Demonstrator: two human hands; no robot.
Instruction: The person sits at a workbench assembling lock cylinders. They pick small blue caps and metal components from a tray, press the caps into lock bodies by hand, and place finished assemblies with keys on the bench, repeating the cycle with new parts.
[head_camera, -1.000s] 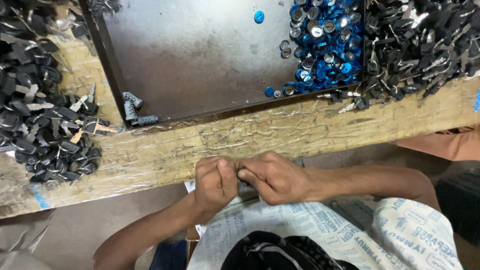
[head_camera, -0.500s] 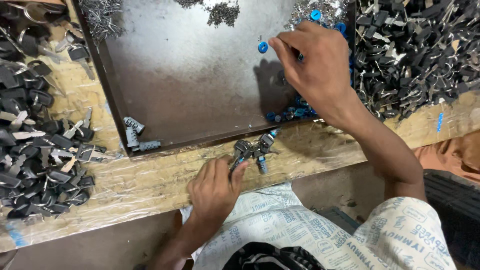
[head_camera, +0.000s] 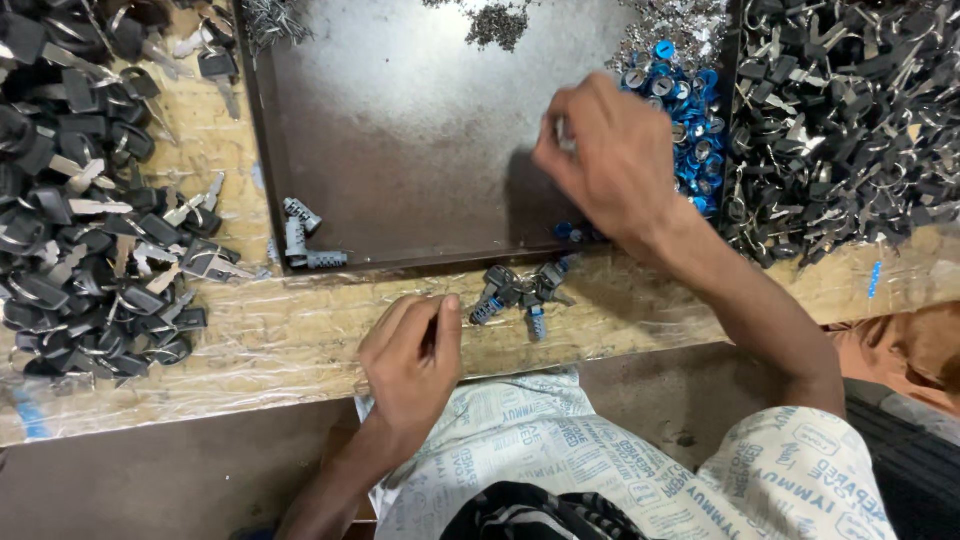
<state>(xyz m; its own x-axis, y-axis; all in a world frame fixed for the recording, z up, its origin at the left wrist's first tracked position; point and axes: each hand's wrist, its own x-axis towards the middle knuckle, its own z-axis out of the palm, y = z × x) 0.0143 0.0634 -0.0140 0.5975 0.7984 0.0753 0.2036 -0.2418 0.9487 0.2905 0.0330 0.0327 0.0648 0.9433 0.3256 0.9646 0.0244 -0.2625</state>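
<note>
While reaching over the tray's near right corner:
Right hand: right hand (head_camera: 612, 160) curls its fingers over the blue caps (head_camera: 690, 120); whether it pinches one cannot be told.
Left hand: left hand (head_camera: 412, 362) rests loosely closed on the bench's (head_camera: 250, 340) near edge, apparently empty.
Between hands: small key cluster (head_camera: 520, 292) lies on the bench, just beside the left hand.
Around: dark metal tray (head_camera: 400, 130); three grey cylinders (head_camera: 300, 238) in its near left corner; black key heaps left (head_camera: 80, 200) and right (head_camera: 850, 120).
Hidden: caps under the palm.

Your left hand (head_camera: 412, 362) rests low and near your body, fingers curled loosely inward, thumb alongside. Your right arm stretches forward, wrist bent, right hand (head_camera: 612, 160) palm-down with its fingertips pinched together.
</note>
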